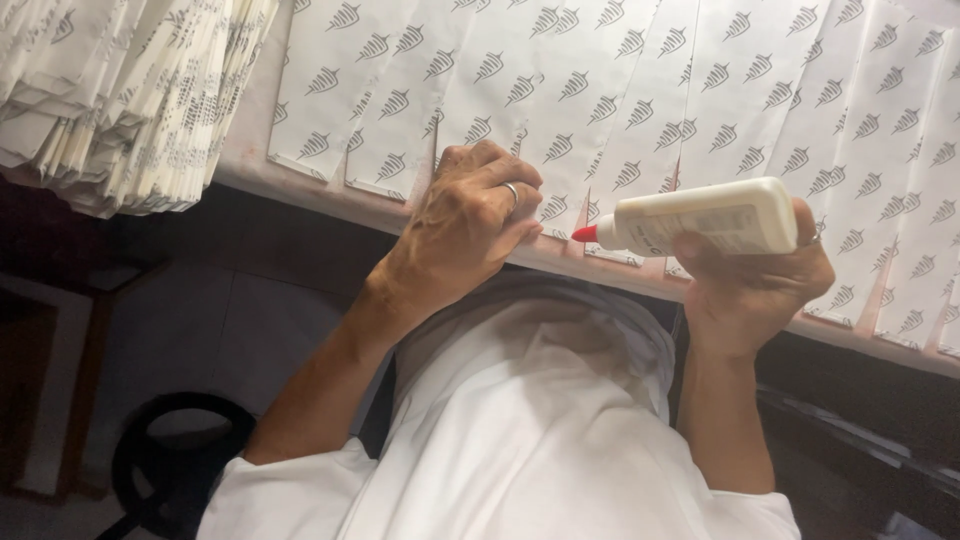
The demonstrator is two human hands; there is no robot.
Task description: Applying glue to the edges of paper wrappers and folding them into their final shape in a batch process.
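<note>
Right hand (pixel 755 285) grip wrapped round glue bottle (pixel 705 217), red nozzle (pixel 585 234) aimed sideways; left hand (pixel 470 215) curled, pinning printed paper sheets (pixel 600 90) flat on surface (pixel 300 185).

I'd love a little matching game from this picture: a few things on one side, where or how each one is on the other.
1. white plastic glue bottle
2. stack of folded printed paper
3. silver ring
4. red nozzle tip

a. piled top left
b. held in the right hand
c. on a left hand finger
d. points toward the left hand

Pairs: 1-b, 2-a, 3-c, 4-d
</note>
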